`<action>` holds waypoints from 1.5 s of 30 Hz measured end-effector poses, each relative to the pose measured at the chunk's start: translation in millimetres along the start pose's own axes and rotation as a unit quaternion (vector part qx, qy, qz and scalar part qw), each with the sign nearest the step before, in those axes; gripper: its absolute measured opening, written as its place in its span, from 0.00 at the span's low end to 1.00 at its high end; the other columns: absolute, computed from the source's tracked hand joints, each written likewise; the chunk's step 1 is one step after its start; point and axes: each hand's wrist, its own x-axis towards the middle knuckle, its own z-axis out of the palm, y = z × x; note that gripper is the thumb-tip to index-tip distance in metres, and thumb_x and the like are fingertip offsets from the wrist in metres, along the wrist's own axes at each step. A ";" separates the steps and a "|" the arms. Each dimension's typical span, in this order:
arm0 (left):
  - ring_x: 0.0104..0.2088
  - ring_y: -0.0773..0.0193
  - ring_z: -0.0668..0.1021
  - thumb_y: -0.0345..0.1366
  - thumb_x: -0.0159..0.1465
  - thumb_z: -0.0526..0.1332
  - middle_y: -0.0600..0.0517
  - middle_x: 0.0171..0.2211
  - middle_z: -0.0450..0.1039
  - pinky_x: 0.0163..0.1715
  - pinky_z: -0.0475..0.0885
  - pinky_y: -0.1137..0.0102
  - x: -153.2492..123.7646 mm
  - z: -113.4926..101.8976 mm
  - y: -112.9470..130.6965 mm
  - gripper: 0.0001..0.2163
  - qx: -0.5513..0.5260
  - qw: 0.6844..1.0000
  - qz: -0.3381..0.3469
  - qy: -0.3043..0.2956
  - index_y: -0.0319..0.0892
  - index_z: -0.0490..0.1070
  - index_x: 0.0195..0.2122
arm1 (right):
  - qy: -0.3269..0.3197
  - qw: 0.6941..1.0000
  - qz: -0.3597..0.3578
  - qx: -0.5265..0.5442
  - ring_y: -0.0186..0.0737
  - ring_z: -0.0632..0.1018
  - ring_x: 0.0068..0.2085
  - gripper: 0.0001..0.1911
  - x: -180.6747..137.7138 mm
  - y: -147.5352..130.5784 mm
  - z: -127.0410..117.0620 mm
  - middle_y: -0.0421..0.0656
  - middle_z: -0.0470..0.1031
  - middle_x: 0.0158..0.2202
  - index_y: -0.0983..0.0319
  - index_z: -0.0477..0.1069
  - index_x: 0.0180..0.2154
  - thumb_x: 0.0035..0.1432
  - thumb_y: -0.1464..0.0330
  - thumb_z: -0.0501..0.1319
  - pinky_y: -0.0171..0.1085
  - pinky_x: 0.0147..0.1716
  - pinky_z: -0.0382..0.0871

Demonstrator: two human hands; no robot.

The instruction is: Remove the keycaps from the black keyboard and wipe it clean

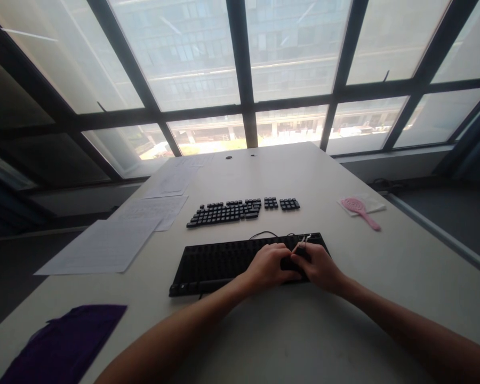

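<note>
A black keyboard [216, 262] lies on the table in front of me, its main key area looking stripped of caps. My left hand [270, 262] rests over its right half, fingers curled inward; what they grip is hidden. Beside it, almost touching, my right hand [317, 266] is closed round a thin two-pronged metal tool [304, 241], whose prongs stick up above the fingers. Behind the keyboard, loose black keycaps [228, 212] are laid out in keyboard order, with two smaller blocks of keycaps [282, 204] to their right.
Printed paper sheets [104, 246] cover the left side of the white table [256, 341]. A purple cloth or bag [66, 344] lies at the front left. On the right, a pink hairbrush [360, 210] rests partly on a white wrapper. A cable [264, 233] curls behind the keyboard.
</note>
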 end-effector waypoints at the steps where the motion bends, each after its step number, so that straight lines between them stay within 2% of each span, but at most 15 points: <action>1: 0.35 0.61 0.75 0.46 0.55 0.71 0.51 0.33 0.74 0.36 0.68 0.69 -0.5 2.3 -1.6 0.13 -0.003 1.000 -0.007 0.005 0.41 0.77 0.33 | 0.007 1.000 0.023 0.020 0.39 0.74 0.30 0.10 0.7 1.2 0.2 0.42 0.74 0.27 0.63 0.69 0.29 0.62 0.65 0.59 0.37 0.32 0.68; 5: 0.35 0.62 0.75 0.41 0.58 0.70 0.52 0.34 0.75 0.37 0.69 0.69 -3.7 4.1 -2.6 0.09 -0.026 0.999 -0.022 0.029 0.43 0.78 0.37 | 0.025 0.994 0.074 0.082 0.36 0.71 0.24 0.14 1.2 3.2 0.7 0.39 0.70 0.22 0.62 0.69 0.28 0.63 0.60 0.58 0.34 0.24 0.65; 10: 0.41 0.61 0.75 0.33 0.59 0.69 0.51 0.38 0.75 0.44 0.70 0.67 -8.7 3.9 1.3 0.09 -0.060 0.994 -0.003 0.087 0.43 0.76 0.40 | 0.060 0.995 0.035 0.072 0.37 0.74 0.29 0.13 -2.5 -3.0 3.1 0.41 0.73 0.27 0.62 0.71 0.34 0.63 0.59 0.59 0.34 0.30 0.68; 13: 0.40 0.62 0.75 0.31 0.59 0.69 0.51 0.38 0.74 0.43 0.71 0.68 -11.6 5.4 2.5 0.11 -0.080 0.988 -0.019 0.133 0.42 0.73 0.42 | 0.075 0.994 0.040 0.068 0.39 0.75 0.31 0.13 -3.7 -8.2 4.0 0.42 0.75 0.30 0.62 0.73 0.37 0.65 0.59 0.58 0.35 0.33 0.69; 19: 0.40 0.65 0.74 0.29 0.68 0.58 0.49 0.42 0.71 0.42 0.72 0.71 -14.2 8.4 3.8 0.08 -0.043 0.988 0.076 0.127 0.43 0.72 0.46 | 0.085 0.988 0.070 0.109 0.40 0.75 0.32 0.14 -1.4 -5.7 4.8 0.41 0.74 0.29 0.63 0.73 0.35 0.63 0.58 0.60 0.35 0.32 0.68; 23: 0.36 0.65 0.74 0.33 0.71 0.54 0.48 0.39 0.70 0.36 0.72 0.72 -15.5 7.9 4.6 0.10 0.002 0.988 0.097 0.123 0.41 0.75 0.44 | 0.076 0.982 0.078 0.154 0.38 0.73 0.30 0.14 1.0 -2.1 4.5 0.40 0.73 0.27 0.63 0.73 0.33 0.62 0.58 0.61 0.34 0.30 0.67; 26: 0.38 0.64 0.75 0.33 0.70 0.56 0.47 0.40 0.71 0.38 0.73 0.70 -16.1 6.8 6.7 0.09 -0.039 0.988 0.101 0.114 0.41 0.76 0.42 | 0.070 0.978 0.085 0.176 0.37 0.71 0.28 0.14 1.6 -0.9 4.3 0.39 0.71 0.25 0.63 0.72 0.32 0.62 0.59 0.60 0.34 0.28 0.66; 29: 0.37 0.63 0.76 0.33 0.65 0.63 0.47 0.38 0.73 0.38 0.74 0.70 -15.9 3.8 9.7 0.05 -0.114 0.980 0.089 0.138 0.41 0.77 0.40 | 0.068 0.980 0.084 0.166 0.36 0.70 0.27 0.13 0.3 -0.4 4.8 0.38 0.70 0.24 0.63 0.72 0.31 0.62 0.59 0.61 0.33 0.27 0.64; 32: 0.37 0.62 0.77 0.32 0.62 0.66 0.48 0.37 0.74 0.39 0.74 0.69 -10.1 -7.6 7.5 0.05 -0.132 0.977 0.064 0.158 0.41 0.78 0.39 | 0.066 0.982 0.079 0.156 0.36 0.71 0.27 0.13 -0.9 -0.9 5.7 0.39 0.71 0.24 0.63 0.71 0.31 0.63 0.60 0.60 0.34 0.27 0.65; 34: 0.37 0.63 0.77 0.31 0.61 0.66 0.48 0.37 0.75 0.39 0.74 0.70 1.8 -20.7 -1.7 0.05 -0.109 0.978 0.037 0.176 0.41 0.78 0.39 | 0.073 0.981 0.078 0.161 0.37 0.71 0.27 0.14 -0.8 -1.5 6.3 0.39 0.71 0.24 0.63 0.70 0.32 0.63 0.59 0.59 0.34 0.29 0.65; 37: 0.33 0.66 0.77 0.32 0.61 0.66 0.49 0.37 0.76 0.37 0.73 0.71 33.1 -40.1 -29.2 0.05 -0.024 0.979 -0.022 0.199 0.40 0.78 0.38 | 0.080 0.979 0.081 0.171 0.37 0.71 0.27 0.14 0.1 -1.5 7.1 0.39 0.71 0.24 0.62 0.69 0.31 0.63 0.58 0.59 0.35 0.29 0.65; 39: 0.33 0.65 0.77 0.33 0.60 0.67 0.50 0.35 0.77 0.40 0.73 0.70 57.2 -47.0 -51.8 0.05 0.079 0.979 -0.074 0.174 0.41 0.79 0.38 | 0.080 0.978 0.082 0.176 0.37 0.71 0.27 0.15 0.3 -0.6 7.6 0.39 0.71 0.24 0.62 0.69 0.31 0.63 0.58 0.60 0.35 0.29 0.65; 42: 0.36 0.61 0.79 0.33 0.58 0.69 0.49 0.34 0.79 0.44 0.72 0.66 85.2 -46.9 -79.9 0.04 0.115 0.977 -0.095 0.149 0.42 0.81 0.35 | 0.080 0.977 0.084 0.179 0.37 0.71 0.27 0.15 -0.2 1.4 8.0 0.39 0.71 0.24 0.62 0.69 0.32 0.63 0.57 0.59 0.35 0.28 0.65; 45: 0.38 0.58 0.80 0.32 0.57 0.70 0.48 0.34 0.80 0.45 0.72 0.65 97.9 -41.6 -95.7 0.04 0.132 0.977 -0.108 0.131 0.43 0.82 0.34 | 0.080 0.977 0.086 0.177 0.38 0.72 0.27 0.14 -0.3 1.7 7.4 0.39 0.71 0.24 0.62 0.69 0.32 0.63 0.58 0.59 0.35 0.29 0.65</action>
